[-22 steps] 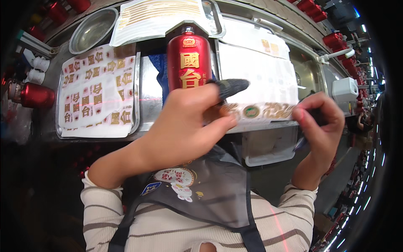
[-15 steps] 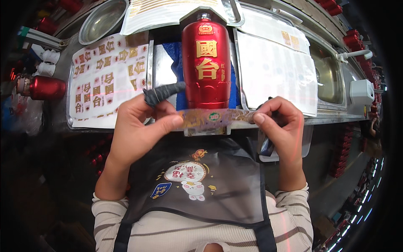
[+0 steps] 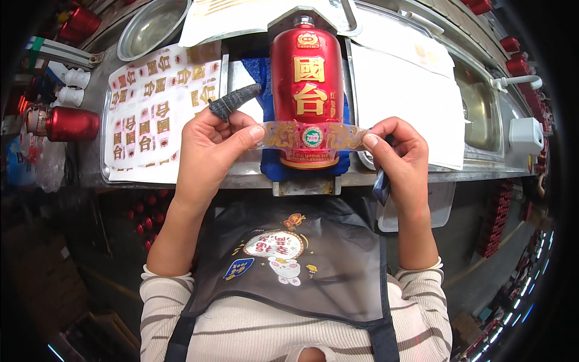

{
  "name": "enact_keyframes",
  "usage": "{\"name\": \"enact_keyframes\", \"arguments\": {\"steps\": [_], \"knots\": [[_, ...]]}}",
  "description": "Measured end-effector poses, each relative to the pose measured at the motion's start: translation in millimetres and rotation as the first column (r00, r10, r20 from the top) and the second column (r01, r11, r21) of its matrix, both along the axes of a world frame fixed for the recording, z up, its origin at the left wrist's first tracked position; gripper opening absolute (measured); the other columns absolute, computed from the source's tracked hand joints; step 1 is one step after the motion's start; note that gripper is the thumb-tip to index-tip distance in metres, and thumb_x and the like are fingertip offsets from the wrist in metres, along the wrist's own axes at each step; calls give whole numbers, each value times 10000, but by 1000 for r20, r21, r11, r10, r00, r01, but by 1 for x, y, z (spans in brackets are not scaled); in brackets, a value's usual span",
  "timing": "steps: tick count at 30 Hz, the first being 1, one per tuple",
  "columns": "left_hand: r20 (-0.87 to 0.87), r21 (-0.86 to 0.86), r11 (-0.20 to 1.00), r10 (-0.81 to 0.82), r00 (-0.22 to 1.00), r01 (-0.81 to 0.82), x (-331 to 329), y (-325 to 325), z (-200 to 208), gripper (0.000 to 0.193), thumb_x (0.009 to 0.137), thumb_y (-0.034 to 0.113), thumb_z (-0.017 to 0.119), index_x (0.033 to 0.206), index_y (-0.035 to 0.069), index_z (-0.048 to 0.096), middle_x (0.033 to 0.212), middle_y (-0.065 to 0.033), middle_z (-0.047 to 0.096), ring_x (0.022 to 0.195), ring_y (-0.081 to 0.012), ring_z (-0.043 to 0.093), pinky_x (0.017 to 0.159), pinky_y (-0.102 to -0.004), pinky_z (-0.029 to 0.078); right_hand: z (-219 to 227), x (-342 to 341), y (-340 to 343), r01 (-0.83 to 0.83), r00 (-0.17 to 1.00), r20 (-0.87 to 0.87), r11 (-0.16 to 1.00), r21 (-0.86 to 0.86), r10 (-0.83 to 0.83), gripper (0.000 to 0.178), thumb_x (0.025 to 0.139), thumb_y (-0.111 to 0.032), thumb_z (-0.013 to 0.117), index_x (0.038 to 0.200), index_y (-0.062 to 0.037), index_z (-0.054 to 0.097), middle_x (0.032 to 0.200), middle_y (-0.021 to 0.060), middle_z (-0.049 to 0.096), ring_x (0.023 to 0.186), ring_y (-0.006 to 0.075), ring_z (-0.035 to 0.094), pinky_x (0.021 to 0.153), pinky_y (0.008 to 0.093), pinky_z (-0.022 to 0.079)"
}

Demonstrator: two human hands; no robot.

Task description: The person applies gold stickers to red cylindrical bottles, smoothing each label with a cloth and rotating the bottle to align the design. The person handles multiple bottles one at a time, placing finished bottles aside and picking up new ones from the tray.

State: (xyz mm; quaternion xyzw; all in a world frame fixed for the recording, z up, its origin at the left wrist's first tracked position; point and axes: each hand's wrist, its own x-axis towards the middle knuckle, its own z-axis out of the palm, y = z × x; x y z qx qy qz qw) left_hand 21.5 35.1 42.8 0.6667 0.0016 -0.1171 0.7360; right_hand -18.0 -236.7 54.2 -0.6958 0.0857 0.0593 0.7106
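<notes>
A red bottle (image 3: 309,66) with raised gold characters lies on a blue cloth (image 3: 280,171), its neck pointing away from me. Across its lower part stretches a clear decal strip (image 3: 284,135) with gold scrollwork and a green-and-white round emblem. My left hand (image 3: 214,148) pinches the strip's left end between thumb and fingers; a black finger cot covers its index finger. The right end is pinched by my right hand (image 3: 398,157), which also has something dark and narrow hanging below its fingers. The strip lies over or just above the bottle; I cannot tell whether it touches.
Sheets of gold-and-red decals (image 3: 145,114) lie on a tray at the left, beside another red bottle (image 3: 72,123). A metal bowl (image 3: 151,33) stands behind them. White sheets (image 3: 404,102) cover a tray at the right, next to a sink (image 3: 476,102) and a white jug (image 3: 526,135).
Both hands have moved the strip away from me, from the bottle's near end onto its lower part. The strip now looks flatter, with its pattern facing up.
</notes>
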Motion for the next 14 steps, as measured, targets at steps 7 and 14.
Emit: {"name": "enact_keyframes", "arguments": {"steps": [7,14], "knots": [[-7,-4,1000,3,1000,-3,2,1,-4,89,854,11,732,918,4,671,831,-29,685,751,-70,614,713,-228,492,1,2,1,-2,1000,-6,1000,-18,2,66,898,-54,686,893,-9,639,801,-22,624,688,12,516,592,166,392],[-16,-21,1000,10,1000,-10,3,0,-7,93,854,10,733,922,3,671,836,-32,689,760,-74,621,728,-237,502,-1,4,5,30,999,30,997,-70,-28,118,886,-117,701,863,-34,620,740,-28,593,584,1,464,508,155,348]]}}
